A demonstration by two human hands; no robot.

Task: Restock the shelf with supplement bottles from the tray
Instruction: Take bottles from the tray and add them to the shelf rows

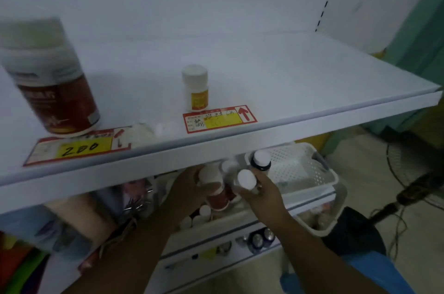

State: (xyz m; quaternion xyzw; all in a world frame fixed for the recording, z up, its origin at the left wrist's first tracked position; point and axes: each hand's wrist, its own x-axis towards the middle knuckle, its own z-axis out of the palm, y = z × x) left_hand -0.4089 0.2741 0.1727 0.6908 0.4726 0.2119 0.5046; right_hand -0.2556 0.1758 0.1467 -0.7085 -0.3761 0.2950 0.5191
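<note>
Far left on your shelf [300, 77]: large red-brown bottle [54, 82] with a white cap, upright, blurred, standing just behind a red-and-yellow price tag [79, 147] marked "200" on the front lip. Mid-shelf: small white bottle [195, 88] with a yellow label, upright, just behind a second red-and-yellow tag [219, 118] with a red arrow. The two bottles are well apart.

Below the shelf edge, your left hand [189, 191] is wrapped around a red-labelled, white-capped bottle [215, 191]; fingers curled on its side, so it has hold of it. Just right of that, your right hand [262, 194] is closed around a white-capped bottle [246, 180], cap facing up toward the camera. The two held bottles look to be touching or nearly so; can't tell which.

Behind your right hand: a dark bottle [260, 161] with a white cap stands in the white perforated tray [305, 168]. More white caps [199, 218] show under your hands; whether they're in the tray, can't tell.
</note>
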